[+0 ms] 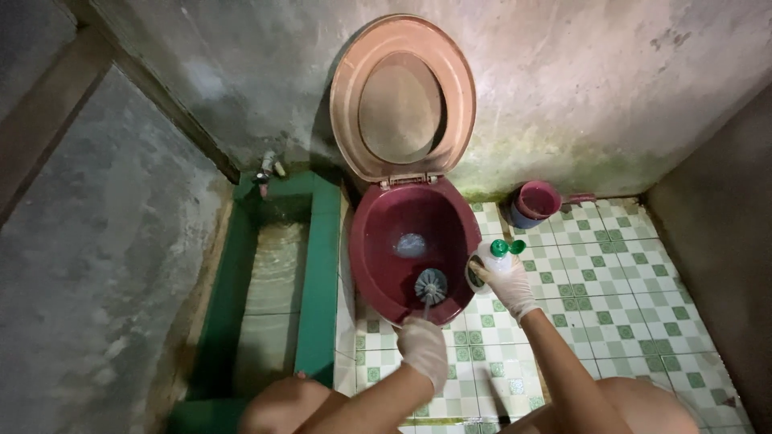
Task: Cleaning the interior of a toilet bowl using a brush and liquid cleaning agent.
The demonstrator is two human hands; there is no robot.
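Nearest the camera, two bare knees and both forearms enter from the bottom edge of the view. At the far left, a green-rimmed water trough (320, 265) runs along the concrete wall, with a small tap (265, 170) at its far end. The left hand (424, 347), in a pale glove, is clamped around the handle of a toilet brush (431, 286); the brush head rests inside the near rim of the maroon toilet bowl (378, 265), just in front of the water pool. The pink seat and lid (402, 100) stand upright against the rear wall. The right hand (507, 277), also gloved, is closed around a pale bottle (481, 273) held just beside the right edge of the bowl. Two green caps (508, 247) show just above that hand. On the green-patterned tiled floor (611, 297), a maroon scoop (537, 201) stands near the rear wall, well apart from both hands.
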